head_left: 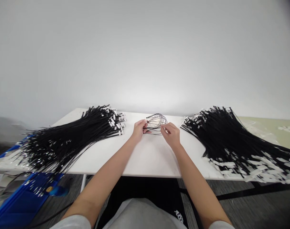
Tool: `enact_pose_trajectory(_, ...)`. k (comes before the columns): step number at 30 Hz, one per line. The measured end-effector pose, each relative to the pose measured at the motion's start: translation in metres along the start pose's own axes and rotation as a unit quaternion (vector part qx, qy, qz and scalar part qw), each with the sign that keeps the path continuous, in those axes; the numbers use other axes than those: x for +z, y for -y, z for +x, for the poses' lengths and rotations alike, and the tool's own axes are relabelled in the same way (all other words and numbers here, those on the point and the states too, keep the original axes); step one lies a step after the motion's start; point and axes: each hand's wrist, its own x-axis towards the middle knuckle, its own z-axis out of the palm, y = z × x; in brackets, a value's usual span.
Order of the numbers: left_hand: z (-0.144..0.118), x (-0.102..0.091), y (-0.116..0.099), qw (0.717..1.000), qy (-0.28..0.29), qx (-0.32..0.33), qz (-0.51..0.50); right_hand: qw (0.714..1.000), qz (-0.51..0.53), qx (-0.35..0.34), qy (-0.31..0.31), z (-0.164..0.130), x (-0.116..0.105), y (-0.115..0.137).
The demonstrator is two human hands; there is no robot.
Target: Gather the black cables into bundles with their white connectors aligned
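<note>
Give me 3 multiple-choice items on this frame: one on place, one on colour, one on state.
1. Where does the looped bundle of thin cables sit?
A. Between the two hands, above the middle of the white table
B. On the pile at the left
C. In the blue bin

2. What colour are the cables in the left pile and the right pile?
A. Red
B. Black with white tags
C. Yellow

3. How does the held bundle stand?
A. Laid out straight
B. Bent into loops, pinched at both ends
C. Lying loose, untouched

Key:
1 A, the left hand and right hand hold it between the piles.
2 B, black strands with white tags at their ends show in both piles.
3 B, the strands arc in curved loops between the fingers of both hands.
</note>
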Motion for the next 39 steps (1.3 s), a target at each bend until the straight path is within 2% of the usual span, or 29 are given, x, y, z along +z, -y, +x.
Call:
enact_pose_trajectory(8, -0.001, 0.000, -0.001, 0.999, 0.018, -0.040, 0.016, 0.996, -0.079, -0.038, 0.033, -0.004, -0.001, -0.011)
enact_pose_trajectory(16, -0.005, 0.005, 0.002, 0.995, 0.049, -0.063, 0.051, 0.984, -0.154, -0.071, 0.057, -0.008, 0.011, -0.012)
enact_pose_trajectory(28, -0.010, 0.007, 0.006, 0.992, 0.065, -0.096, 0.041, 0.978, -0.147, -0.095, 0.109, -0.009, 0.013, -0.011)
enact_pose_trajectory(34, -0.010, 0.011, 0.003, 0.993, 0.058, -0.092, 0.047, 0.976, -0.182, -0.104, 0.065, -0.005, 0.013, -0.005)
enact_pose_trajectory(37, -0.012, 0.012, -0.001, 0.991, 0.061, -0.077, 0.089, 0.968, -0.225, -0.107, 0.025, -0.002, 0.011, 0.002)
enact_pose_trajectory(39, -0.014, 0.013, -0.004, 0.988, 0.068, -0.059, 0.123, 0.962, -0.254, -0.102, 0.020, -0.001, 0.009, 0.006)
